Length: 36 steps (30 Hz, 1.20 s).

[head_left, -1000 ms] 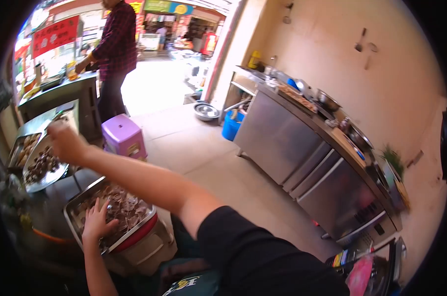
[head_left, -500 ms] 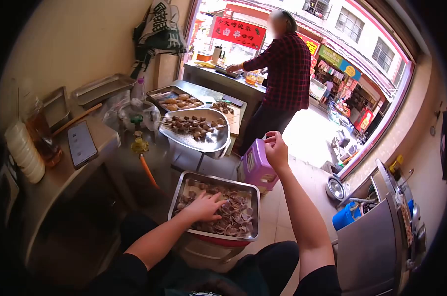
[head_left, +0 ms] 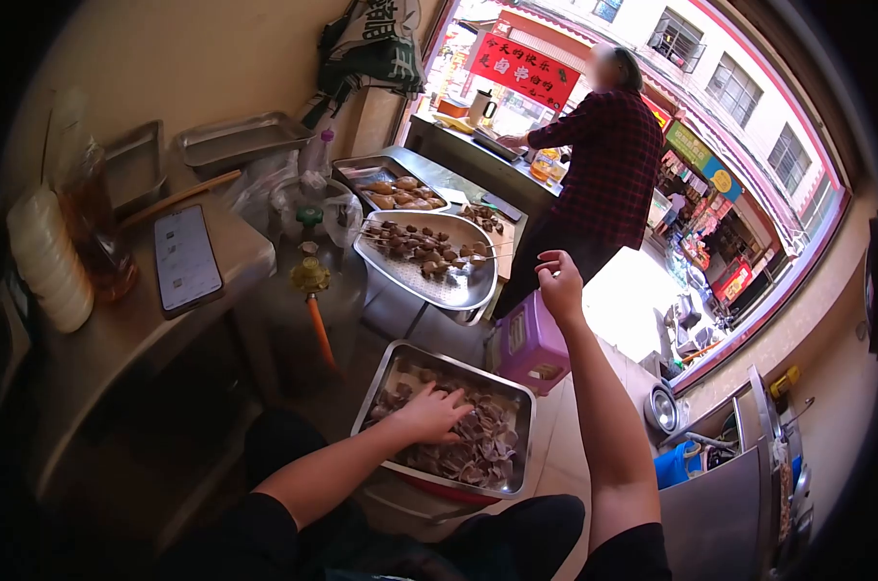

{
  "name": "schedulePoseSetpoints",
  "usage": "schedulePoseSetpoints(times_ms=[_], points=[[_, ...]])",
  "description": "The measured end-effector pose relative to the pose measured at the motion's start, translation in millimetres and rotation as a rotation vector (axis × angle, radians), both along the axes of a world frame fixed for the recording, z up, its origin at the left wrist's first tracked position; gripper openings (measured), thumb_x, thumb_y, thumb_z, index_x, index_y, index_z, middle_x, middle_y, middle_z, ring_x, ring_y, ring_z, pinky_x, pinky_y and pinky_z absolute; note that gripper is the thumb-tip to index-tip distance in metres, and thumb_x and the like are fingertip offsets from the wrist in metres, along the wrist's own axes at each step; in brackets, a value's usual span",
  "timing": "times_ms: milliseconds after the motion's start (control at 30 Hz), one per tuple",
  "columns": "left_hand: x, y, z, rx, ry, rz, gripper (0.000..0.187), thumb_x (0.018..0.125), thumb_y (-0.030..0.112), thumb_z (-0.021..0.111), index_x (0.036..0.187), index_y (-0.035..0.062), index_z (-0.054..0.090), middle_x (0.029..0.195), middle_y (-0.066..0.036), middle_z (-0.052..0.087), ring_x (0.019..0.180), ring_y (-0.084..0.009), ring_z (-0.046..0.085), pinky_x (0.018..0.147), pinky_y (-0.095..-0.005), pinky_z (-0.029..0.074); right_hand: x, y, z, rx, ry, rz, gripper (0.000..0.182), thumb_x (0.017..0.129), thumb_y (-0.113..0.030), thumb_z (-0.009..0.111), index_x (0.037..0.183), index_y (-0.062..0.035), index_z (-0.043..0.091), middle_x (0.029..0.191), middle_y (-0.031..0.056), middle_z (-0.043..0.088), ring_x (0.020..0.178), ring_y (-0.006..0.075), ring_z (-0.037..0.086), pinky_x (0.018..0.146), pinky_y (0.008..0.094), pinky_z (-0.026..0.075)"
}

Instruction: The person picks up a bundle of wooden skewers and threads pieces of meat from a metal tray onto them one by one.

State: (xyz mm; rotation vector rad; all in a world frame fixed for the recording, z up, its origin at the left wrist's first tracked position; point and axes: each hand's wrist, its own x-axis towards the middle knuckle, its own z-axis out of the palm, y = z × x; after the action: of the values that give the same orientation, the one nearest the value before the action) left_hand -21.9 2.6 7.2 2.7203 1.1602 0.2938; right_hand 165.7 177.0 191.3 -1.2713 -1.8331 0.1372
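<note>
My left hand [head_left: 433, 415] rests on the dark, thin-sliced food pieces [head_left: 478, 436] in a steel tray [head_left: 526, 431] in front of my knees. Its fingers are stretched out and somewhat apart, with the tips touching the pieces. My right hand [head_left: 561, 289] is raised beside the tray's far right corner, in front of a purple plastic stool [head_left: 531, 347]. Its fingers are curled and pinched; anything between them is too small to make out. Beyond the tray, a rounded steel dish [head_left: 429, 286] holds several loaded skewers [head_left: 429, 245].
A person in a checked shirt [head_left: 608, 165] stands at the counter by the open shopfront. A phone [head_left: 185, 257] lies on the left table near bottles [head_left: 95, 228]. A gas valve [head_left: 310, 276] with an orange hose stands close by. At right is a steel cabinet [head_left: 720, 513].
The view has turned left, shifting the scene rightward. My right hand has risen slightly, its fingers still curled. My left hand stays on the pieces in the tray.
</note>
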Motion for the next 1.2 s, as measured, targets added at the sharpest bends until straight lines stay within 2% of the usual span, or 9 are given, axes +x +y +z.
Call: schedulePoseSetpoints(times_ms=[267,533,567,633,1167,1200], points=[[0,1,-8,0.011,0.009,0.012,0.069,0.084,0.045,0.065,0.141,0.0146,0.043,0.140,-0.018,0.043,0.122,-0.0339,0.050,0.106,-0.0532,0.031,-7,14,-9,-0.030,0.010,0.029,0.026,0.081,-0.014,0.056,0.105,-0.0048,0.061,0.087,0.0121,0.070,0.083,0.0256,0.068,0.079,0.0355,0.052],[2,3,-14,0.016,0.009,0.011,0.069,0.084,0.046,0.066,0.140,0.0144,0.044,0.137,-0.016,0.043,0.125,-0.0351,0.045,0.109,-0.0581,0.025,-7,14,-6,-0.062,-0.010,0.002,0.026,0.082,-0.016,0.057,0.105,-0.0063,0.062,0.088,0.0130,0.070,0.085,0.0268,0.068,0.079,0.0361,0.051],[3,5,-15,0.016,0.008,0.010,0.069,0.084,0.046,0.066,0.140,0.0144,0.044,0.137,-0.016,0.043,0.125,-0.0351,0.045,0.109,-0.0581,0.025,-7,14,-5,-0.062,-0.011,0.001,0.026,0.082,-0.016,0.057,0.105,-0.0063,0.062,0.088,0.0130,0.070,0.085,0.0268,0.068,0.079,0.0361,0.051],[3,6,-16,0.028,0.016,-0.016,0.072,0.083,0.047,0.065,0.143,0.0145,0.041,0.144,-0.022,0.040,0.122,-0.0379,0.051,0.109,-0.0600,0.028,-7,13,-4,-0.079,-0.026,-0.002,0.026,0.082,-0.017,0.056,0.105,-0.0062,0.062,0.088,0.0127,0.070,0.085,0.0264,0.068,0.079,0.0359,0.051],[4,6,-19,-0.011,0.038,-0.011,0.072,0.084,0.048,0.064,0.143,0.0141,0.039,0.142,-0.023,0.041,0.123,-0.0382,0.050,0.109,-0.0604,0.027,-5,17,-12,-0.069,-0.053,0.023,0.026,0.080,-0.015,0.056,0.103,-0.0046,0.063,0.086,0.0133,0.070,0.083,0.0274,0.068,0.077,0.0364,0.051],[5,5,-18,-0.023,0.023,0.000,0.071,0.083,0.047,0.066,0.142,0.0144,0.041,0.138,-0.019,0.043,0.124,-0.0368,0.049,0.109,-0.0598,0.026,-6,17,-13,-0.062,-0.065,0.024,0.026,0.080,-0.013,0.055,0.103,-0.0039,0.063,0.086,0.0116,0.070,0.082,0.0234,0.068,0.076,0.0336,0.051]])
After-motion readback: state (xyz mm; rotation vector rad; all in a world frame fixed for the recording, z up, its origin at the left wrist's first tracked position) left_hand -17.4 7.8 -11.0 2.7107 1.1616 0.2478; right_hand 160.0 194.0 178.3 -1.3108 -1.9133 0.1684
